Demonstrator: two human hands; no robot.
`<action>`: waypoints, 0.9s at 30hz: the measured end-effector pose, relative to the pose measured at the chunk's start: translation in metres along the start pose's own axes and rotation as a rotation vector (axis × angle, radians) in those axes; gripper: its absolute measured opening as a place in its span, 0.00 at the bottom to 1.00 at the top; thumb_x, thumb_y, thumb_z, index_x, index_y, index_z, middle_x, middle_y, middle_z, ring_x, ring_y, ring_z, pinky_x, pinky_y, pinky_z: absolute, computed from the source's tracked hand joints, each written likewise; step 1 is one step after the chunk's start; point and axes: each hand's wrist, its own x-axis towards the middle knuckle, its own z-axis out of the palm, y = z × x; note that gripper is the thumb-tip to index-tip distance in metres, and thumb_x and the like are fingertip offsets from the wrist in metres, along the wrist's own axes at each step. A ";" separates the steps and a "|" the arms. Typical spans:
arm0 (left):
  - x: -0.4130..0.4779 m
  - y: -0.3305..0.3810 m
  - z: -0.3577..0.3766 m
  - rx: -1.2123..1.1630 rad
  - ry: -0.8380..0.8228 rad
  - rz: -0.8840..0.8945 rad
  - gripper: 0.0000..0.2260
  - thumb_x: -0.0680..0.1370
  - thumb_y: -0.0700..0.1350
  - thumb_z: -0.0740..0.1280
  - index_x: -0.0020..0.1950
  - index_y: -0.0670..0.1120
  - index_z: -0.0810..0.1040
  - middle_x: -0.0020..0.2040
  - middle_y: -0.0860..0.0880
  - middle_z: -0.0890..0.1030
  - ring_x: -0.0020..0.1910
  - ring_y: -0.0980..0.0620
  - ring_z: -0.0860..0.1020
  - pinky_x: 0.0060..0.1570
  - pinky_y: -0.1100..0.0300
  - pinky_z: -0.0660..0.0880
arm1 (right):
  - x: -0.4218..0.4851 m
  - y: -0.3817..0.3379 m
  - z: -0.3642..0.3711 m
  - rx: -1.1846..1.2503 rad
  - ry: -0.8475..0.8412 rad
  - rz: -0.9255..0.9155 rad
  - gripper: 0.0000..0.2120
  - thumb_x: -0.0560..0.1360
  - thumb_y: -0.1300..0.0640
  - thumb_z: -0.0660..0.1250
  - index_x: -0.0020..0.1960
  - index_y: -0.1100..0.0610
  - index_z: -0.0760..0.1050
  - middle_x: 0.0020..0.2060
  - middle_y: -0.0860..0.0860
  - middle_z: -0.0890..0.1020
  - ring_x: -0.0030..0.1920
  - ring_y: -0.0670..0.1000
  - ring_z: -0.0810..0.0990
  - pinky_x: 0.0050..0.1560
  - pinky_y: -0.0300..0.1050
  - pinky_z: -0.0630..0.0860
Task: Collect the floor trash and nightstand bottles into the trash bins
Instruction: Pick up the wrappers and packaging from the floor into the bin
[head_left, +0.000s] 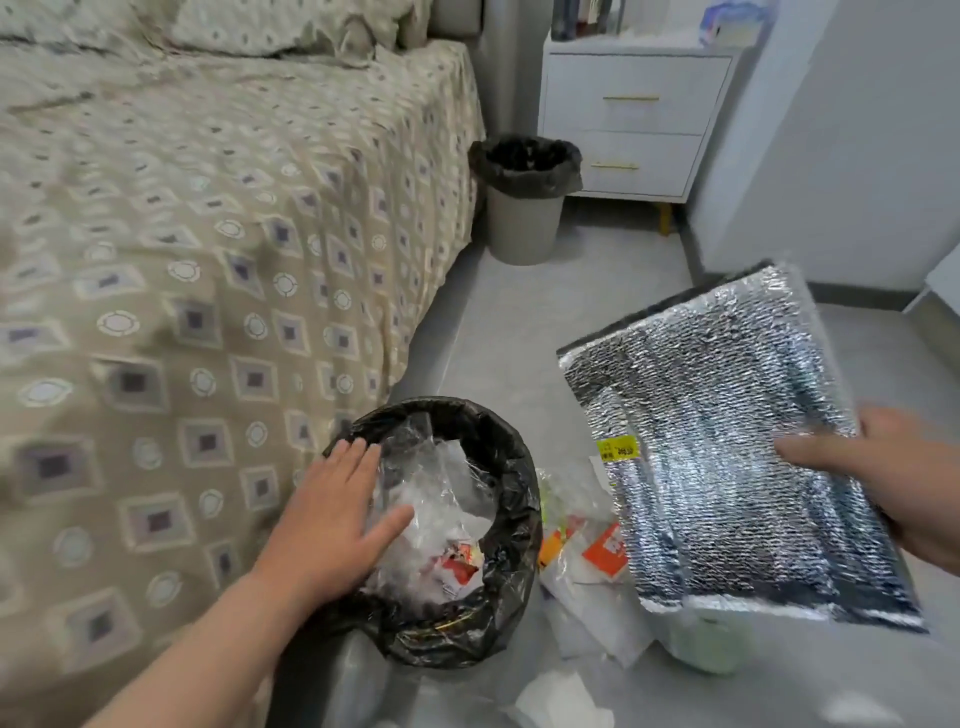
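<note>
Floor-trash step: left hand (332, 519), fingers flat, presses plastic (441, 499) into the bin (522, 467); right hand (898, 483) pinches foil bag (727, 441) beside it, above litter (597, 556); next, probably folding the bag to fit.

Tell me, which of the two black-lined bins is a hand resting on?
The near bin beside the bed: the left hand lies flat across its rim. The far bin stands untouched by the nightstand; the right hand holds a foil bag.
</note>
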 end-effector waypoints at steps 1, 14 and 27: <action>-0.012 -0.008 -0.002 -0.046 0.041 -0.040 0.55 0.60 0.77 0.28 0.78 0.46 0.48 0.79 0.47 0.47 0.77 0.52 0.45 0.72 0.59 0.39 | -0.005 -0.014 0.016 -0.090 -0.002 -0.077 0.13 0.62 0.58 0.76 0.44 0.57 0.77 0.33 0.52 0.86 0.31 0.46 0.84 0.40 0.44 0.78; -0.040 -0.042 0.031 -0.317 0.044 -0.052 0.57 0.56 0.73 0.66 0.77 0.50 0.48 0.76 0.50 0.52 0.76 0.49 0.51 0.71 0.58 0.54 | 0.044 0.018 0.270 -1.157 -0.281 -0.752 0.33 0.71 0.62 0.64 0.74 0.56 0.57 0.66 0.56 0.68 0.62 0.59 0.68 0.61 0.53 0.69; -0.039 -0.047 0.042 -0.465 -0.009 -0.179 0.66 0.51 0.70 0.70 0.67 0.53 0.23 0.72 0.55 0.29 0.72 0.59 0.30 0.72 0.62 0.39 | 0.102 0.101 0.308 -1.299 -0.663 -0.144 0.49 0.69 0.25 0.50 0.77 0.53 0.37 0.78 0.54 0.40 0.77 0.57 0.39 0.74 0.64 0.44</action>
